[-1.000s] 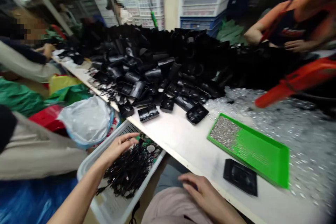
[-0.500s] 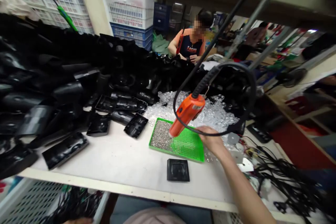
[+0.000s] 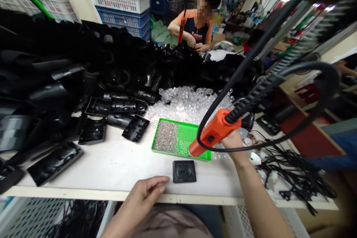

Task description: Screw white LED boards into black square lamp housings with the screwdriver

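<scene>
Your white worktable [image 3: 122,169] runs across the whole near side, with a heap of black plastic shells [image 3: 117,63] covering its far and left parts. A pile of clear discs [image 3: 192,100] sits right of the middle, in front of the heap, and a tangle of black cables [image 3: 292,171] lies at the right end. Nearer you is the green tray [image 3: 185,135]; the orange driver [image 3: 210,134] slants over its right end, nose down toward the near left. Your right hand [image 3: 232,140] is up against the driver's rear right side; its fingers are hidden behind the body, so how far they are closed cannot be told. Your left hand [image 3: 145,193] is loosely open at the near edge, thumb and forefinger a little apart with nothing between them, forefinger just left of the square black part [image 3: 184,171]. That part lies flat, just nearer you than the tray. Smallest are the silvery metal bits [image 3: 166,135] filling the tray's left half.
</scene>
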`<state>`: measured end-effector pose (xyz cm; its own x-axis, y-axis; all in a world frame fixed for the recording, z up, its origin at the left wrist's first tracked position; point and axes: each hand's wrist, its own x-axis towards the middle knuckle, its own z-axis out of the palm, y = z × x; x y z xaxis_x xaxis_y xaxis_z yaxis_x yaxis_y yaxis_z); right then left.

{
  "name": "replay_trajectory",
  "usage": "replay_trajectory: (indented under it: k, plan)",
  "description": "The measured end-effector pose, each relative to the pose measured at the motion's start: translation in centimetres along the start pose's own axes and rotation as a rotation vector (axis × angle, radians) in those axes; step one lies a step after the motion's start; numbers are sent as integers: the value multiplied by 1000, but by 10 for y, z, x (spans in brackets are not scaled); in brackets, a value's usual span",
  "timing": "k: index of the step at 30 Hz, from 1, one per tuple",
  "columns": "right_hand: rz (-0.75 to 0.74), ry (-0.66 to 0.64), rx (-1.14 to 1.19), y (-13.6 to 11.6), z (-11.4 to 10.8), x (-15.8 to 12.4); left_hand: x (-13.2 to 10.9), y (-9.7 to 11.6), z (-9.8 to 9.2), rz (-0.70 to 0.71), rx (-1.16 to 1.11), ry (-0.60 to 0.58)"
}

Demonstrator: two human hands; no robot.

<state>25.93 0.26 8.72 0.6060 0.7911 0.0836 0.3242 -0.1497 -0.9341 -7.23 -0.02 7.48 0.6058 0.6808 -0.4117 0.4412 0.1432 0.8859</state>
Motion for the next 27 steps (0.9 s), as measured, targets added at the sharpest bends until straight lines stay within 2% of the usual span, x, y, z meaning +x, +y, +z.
replay_trajectory:
  k: [3,5,8,11,14,16,18,19,22,24,25,27]
  plan:
    - [386,-160,364,7,0,-68,14,11,17,17,-46,35]
    - [503,-159,544,9,14,-106,23,17,32,36,-93,23]
    - [512,-66,644,10,40,-139,31,24,52,48,-200,-49]
    - [499,-11,607,12,54,-149,35,23,63,20,-323,-73]
    - [500,-106,517,16,53,-152,34,18,65,-68,-419,-22]
    - [450,-175,433,16,46,-152,32,15,64,-134,-445,-17]
    - [276,-163,282,14,36,-152,29,14,63,-180,-469,-12]
    - [113,-138,177,12,32,-152,28,14,64,-193,-490,0]
    - [-546,-117,-228,3,23,-155,25,11,68,-190,-548,24]
    - [-861,-153,-461,0,22,-158,23,8,70,-141,-521,14]
    - [-927,-166,-541,1,23,-160,22,6,70,-103,-462,1]
    - [-941,-166,-605,8,26,-161,20,4,67,-6,-227,13]
